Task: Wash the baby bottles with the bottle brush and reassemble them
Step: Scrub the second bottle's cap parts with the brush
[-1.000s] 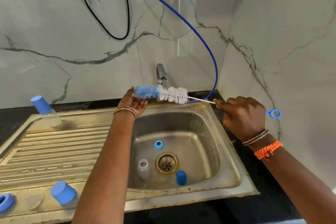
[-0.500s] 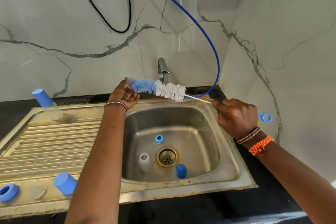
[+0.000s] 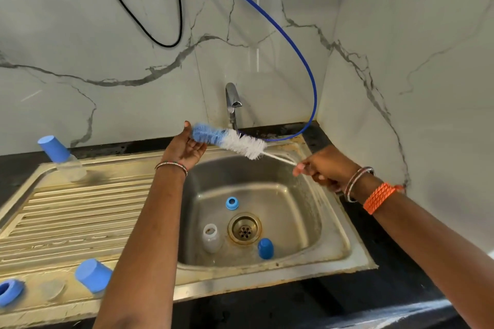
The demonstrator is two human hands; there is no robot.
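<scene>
My right hand grips the thin white handle of the bottle brush, whose blue-and-white bristles hang over the back of the sink basin. My left hand is open, palm up, with the blue bristle tip resting against its fingers. In the basin lie a clear bottle body, a blue collar ring and a blue cap. A capped bottle stands on the drainboard's far left. Near the front edge sit another blue cap, a blue ring and a clear teat.
The tap stands behind the basin, with no water running. A blue hose and a black cable hang on the marble wall. The ribbed drainboard lies left; a black counter edges the sink on the right.
Both hands and the brush have shifted slightly left and back. The brush's blue handle loop, seen behind my right hand before, is now hidden.
</scene>
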